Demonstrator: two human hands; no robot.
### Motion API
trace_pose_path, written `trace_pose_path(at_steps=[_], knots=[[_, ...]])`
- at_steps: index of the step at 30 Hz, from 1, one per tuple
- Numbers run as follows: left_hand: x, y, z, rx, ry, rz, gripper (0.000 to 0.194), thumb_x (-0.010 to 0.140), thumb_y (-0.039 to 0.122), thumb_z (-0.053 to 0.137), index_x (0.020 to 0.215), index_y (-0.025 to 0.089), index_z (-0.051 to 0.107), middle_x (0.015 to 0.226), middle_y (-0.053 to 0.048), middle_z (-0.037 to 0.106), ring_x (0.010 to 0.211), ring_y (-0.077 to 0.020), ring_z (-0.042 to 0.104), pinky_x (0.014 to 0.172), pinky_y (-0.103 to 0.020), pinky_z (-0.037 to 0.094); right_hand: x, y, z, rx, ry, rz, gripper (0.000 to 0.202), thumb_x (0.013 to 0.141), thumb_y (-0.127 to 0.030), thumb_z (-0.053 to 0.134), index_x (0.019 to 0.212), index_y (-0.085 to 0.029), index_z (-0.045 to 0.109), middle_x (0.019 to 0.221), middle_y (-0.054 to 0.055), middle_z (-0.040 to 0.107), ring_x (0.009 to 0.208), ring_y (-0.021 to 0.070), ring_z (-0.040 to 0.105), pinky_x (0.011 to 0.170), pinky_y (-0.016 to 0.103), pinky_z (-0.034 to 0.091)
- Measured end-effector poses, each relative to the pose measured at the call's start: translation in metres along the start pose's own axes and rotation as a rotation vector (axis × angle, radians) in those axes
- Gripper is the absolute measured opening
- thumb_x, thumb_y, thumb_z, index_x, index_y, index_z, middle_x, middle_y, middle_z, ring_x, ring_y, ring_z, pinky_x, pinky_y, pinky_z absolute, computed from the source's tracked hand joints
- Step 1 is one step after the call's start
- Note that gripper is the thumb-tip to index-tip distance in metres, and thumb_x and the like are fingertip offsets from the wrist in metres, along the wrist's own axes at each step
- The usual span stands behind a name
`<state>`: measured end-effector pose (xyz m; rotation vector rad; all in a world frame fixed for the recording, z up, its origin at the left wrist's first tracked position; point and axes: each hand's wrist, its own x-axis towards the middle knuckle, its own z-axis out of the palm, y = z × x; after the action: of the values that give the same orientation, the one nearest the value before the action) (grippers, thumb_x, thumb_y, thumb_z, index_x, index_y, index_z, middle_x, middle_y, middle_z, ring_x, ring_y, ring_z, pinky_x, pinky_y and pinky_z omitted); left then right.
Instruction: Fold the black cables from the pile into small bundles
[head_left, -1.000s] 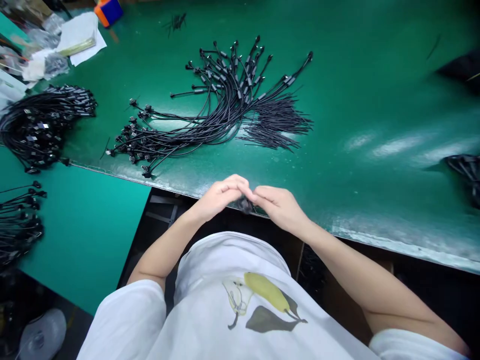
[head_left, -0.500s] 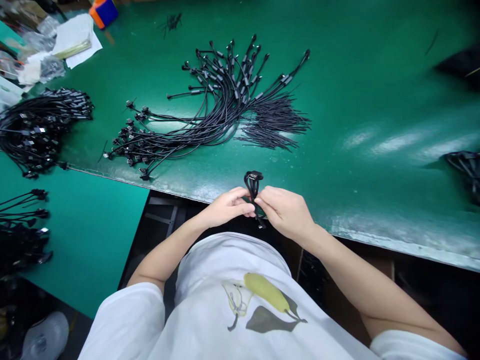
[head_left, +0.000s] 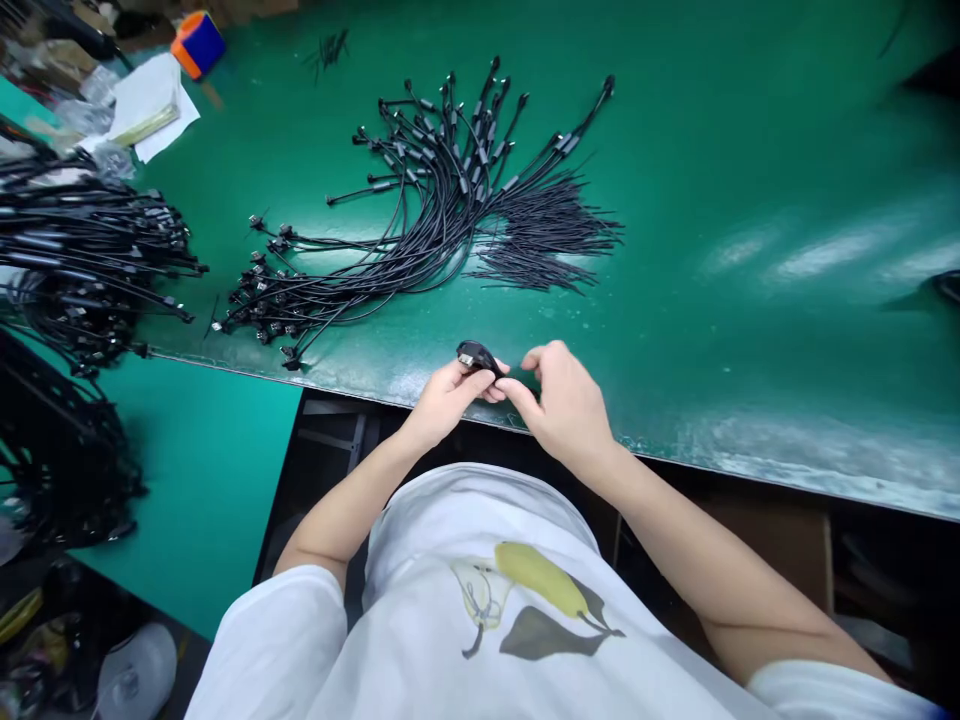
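Observation:
My left hand (head_left: 444, 402) is closed on a black cable (head_left: 477, 356) folded into a small bundle, its metal plug showing at the top. My right hand (head_left: 568, 408) meets it from the right, the thumb against the bundle and the index finger bent and raised. The lower part of the bundle lies between the two hands, partly hidden by the fingers. Beyond them on the green table (head_left: 720, 400) lies a fan of loose black cables (head_left: 420, 250). Against its right side rests a pile of thin black ties (head_left: 559, 225).
More black cables (head_left: 97, 230) are heaped at the left, with another dark bundle (head_left: 67, 450) below on a second green surface (head_left: 202, 450). Papers (head_left: 150, 105) and an orange and blue object (head_left: 197, 45) sit at the back left. The table's front edge runs just before my body.
The cable bundle has tipped from upright to leaning left, and its plug has moved left. My right index finger has lifted away from the bundle. The view has shifted slightly.

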<state>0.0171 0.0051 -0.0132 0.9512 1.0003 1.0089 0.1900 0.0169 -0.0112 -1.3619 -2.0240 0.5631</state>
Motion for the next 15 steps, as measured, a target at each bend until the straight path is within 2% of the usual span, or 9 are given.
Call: trace_pose_path(at_steps=[1, 3, 6, 9, 12, 15], knots=[[0.002, -0.001, 0.001, -0.028, -0.002, -0.013, 0.048, 0.078, 0.055, 0.074, 0.098, 0.012, 0.069, 0.085, -0.005, 0.068, 0.075, -0.0126, 0.063, 0.080, -0.029, 0.054, 0.000, 0.001, 0.001, 0.004, 0.050, -0.049, 0.031, 0.095, -0.048, 0.047, 0.097, -0.019, 0.054, 0.098, 0.013, 0.060, 0.092, 0.0263, 0.057, 0.079, 0.036, 0.045], [0.006, -0.002, 0.003, -0.058, 0.009, -0.013, 0.049, 0.074, 0.054, 0.077, 0.099, 0.012, 0.069, 0.085, -0.005, 0.069, 0.077, -0.0131, 0.065, 0.082, -0.029, 0.054, 0.002, 0.004, 0.002, 0.045, 0.047, -0.107, 0.027, 0.098, -0.041, 0.044, 0.107, -0.017, 0.054, 0.107, 0.014, 0.060, 0.100, 0.0264, 0.058, 0.084, 0.037, 0.047], [0.009, -0.005, 0.008, -0.062, 0.027, -0.003, 0.053, 0.071, 0.053, 0.080, 0.104, 0.013, 0.067, 0.091, -0.007, 0.071, 0.085, -0.0160, 0.067, 0.088, -0.032, 0.053, 0.001, 0.011, 0.006, 0.002, -0.028, -0.092, 0.030, 0.103, -0.033, 0.034, 0.120, -0.017, 0.053, 0.107, 0.012, 0.064, 0.093, 0.0232, 0.062, 0.077, 0.033, 0.048], [0.009, -0.007, 0.014, -0.051, 0.024, -0.016, 0.058, 0.077, 0.050, 0.077, 0.122, 0.017, 0.059, 0.102, -0.007, 0.071, 0.094, -0.0182, 0.068, 0.094, -0.034, 0.052, -0.006, 0.019, 0.009, -0.190, -0.060, -0.091, 0.045, 0.104, -0.044, 0.033, 0.135, -0.014, 0.048, 0.107, 0.014, 0.066, 0.092, 0.0252, 0.062, 0.073, 0.033, 0.047], [0.010, -0.006, 0.018, 0.038, -0.018, -0.049, 0.057, 0.086, 0.045, 0.070, 0.134, 0.022, 0.049, 0.112, -0.008, 0.069, 0.101, -0.0182, 0.068, 0.098, -0.035, 0.050, -0.013, 0.032, 0.007, -0.292, -0.195, -0.117, 0.048, 0.101, -0.053, 0.042, 0.124, -0.014, 0.057, 0.101, 0.012, 0.065, 0.087, 0.0216, 0.062, 0.070, 0.029, 0.046], [0.013, -0.004, 0.015, 0.200, -0.066, -0.050, 0.053, 0.086, 0.044, 0.069, 0.132, 0.022, 0.051, 0.125, -0.009, 0.064, 0.110, -0.0193, 0.065, 0.102, -0.035, 0.049, -0.013, 0.063, -0.012, -0.431, -0.267, 0.039, 0.032, 0.100, -0.047, 0.049, 0.098, -0.019, 0.064, 0.091, 0.005, 0.065, 0.081, 0.0156, 0.060, 0.069, 0.024, 0.041]])
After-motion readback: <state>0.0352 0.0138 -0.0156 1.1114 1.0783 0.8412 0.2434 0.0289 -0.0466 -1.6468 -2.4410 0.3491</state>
